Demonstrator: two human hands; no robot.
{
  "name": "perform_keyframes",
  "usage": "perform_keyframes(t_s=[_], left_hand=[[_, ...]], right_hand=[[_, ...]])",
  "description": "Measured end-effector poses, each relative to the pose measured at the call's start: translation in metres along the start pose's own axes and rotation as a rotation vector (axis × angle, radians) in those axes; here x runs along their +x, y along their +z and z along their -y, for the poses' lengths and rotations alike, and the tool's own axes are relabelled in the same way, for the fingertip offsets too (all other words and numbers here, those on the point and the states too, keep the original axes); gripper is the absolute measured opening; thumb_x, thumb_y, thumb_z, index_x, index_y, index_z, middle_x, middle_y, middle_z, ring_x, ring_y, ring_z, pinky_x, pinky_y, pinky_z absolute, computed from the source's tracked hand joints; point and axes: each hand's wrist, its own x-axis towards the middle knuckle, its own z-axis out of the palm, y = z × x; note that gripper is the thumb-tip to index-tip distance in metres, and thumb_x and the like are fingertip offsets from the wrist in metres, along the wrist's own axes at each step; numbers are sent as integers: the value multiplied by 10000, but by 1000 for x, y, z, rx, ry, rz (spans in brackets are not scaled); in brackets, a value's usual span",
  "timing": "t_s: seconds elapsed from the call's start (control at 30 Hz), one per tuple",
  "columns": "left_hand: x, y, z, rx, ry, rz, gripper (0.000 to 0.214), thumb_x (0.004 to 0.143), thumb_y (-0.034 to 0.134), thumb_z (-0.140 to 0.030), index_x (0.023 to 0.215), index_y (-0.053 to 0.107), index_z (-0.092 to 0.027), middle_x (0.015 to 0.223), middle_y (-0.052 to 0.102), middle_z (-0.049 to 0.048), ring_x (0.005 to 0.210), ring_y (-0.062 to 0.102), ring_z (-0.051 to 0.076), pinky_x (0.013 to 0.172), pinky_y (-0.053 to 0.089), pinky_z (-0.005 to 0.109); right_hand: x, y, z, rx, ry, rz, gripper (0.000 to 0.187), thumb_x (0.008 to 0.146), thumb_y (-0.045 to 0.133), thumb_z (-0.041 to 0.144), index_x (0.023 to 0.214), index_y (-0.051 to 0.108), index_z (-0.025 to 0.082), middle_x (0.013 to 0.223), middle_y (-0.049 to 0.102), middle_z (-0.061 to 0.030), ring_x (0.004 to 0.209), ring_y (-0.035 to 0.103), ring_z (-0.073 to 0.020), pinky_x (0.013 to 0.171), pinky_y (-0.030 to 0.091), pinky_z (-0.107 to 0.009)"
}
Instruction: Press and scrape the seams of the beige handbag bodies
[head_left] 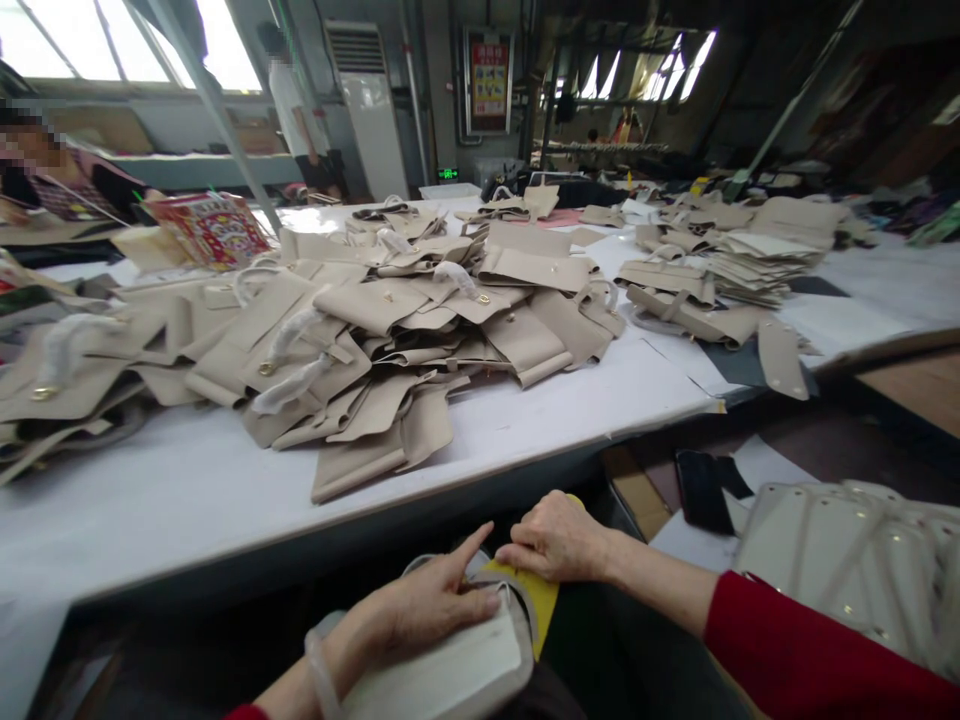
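Note:
Below the table's front edge, on my lap, lies a beige leather bag piece with a pale lining. My left hand rests on it, index finger stretched forward and the other fingers curled against its rim. My right hand, in a red sleeve, is closed and presses a yellow tool or card at the piece's far end. What the right fingers pinch is hidden.
A white table carries big heaps of beige bag pieces and a second stack at the right. A colourful box sits at the back left. A tray of pale parts and a black phone lie to my right. Other people are at the far left.

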Motion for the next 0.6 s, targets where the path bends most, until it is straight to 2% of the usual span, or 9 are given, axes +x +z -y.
perform_keyframes(t_s=[0.1,0.2,0.27,0.47,0.6], left_hand=[[-4,0,-12,40,43,11,772,883,612,-474,1546,254,-306,1141,681,33,930,620,221,795,479,299],[-8,1,-27,117,96,1,541,890,589,-374,1419,491,-319,1083,699,5,911,624,220,790,470,288],[-10,1,-35,187,111,-23,439,899,564,-363,1336,577,-313,1069,702,0,903,625,219,794,462,285],[-12,1,-41,303,103,-26,371,943,499,-448,1262,619,-304,992,704,-2,846,626,214,762,456,282],[-11,0,-40,345,116,-23,403,958,470,-458,1321,582,-324,1068,706,8,923,635,229,833,458,294]], right_hand=[[1,-1,0,-15,-13,0,557,993,409,534,675,710,189,678,747,-78,557,639,-170,529,112,-312],[0,-2,1,-31,-18,5,580,1004,374,533,674,700,185,674,745,-86,564,646,-175,531,109,-311],[0,-2,1,-41,-11,10,591,1011,356,525,669,693,181,673,745,-91,565,648,-177,531,112,-308],[-2,0,4,-55,14,23,591,1017,335,518,691,696,183,689,746,-95,593,675,-197,526,126,-304],[-3,0,7,-71,28,34,614,1023,305,525,708,708,185,690,744,-105,610,692,-223,518,167,-298]])
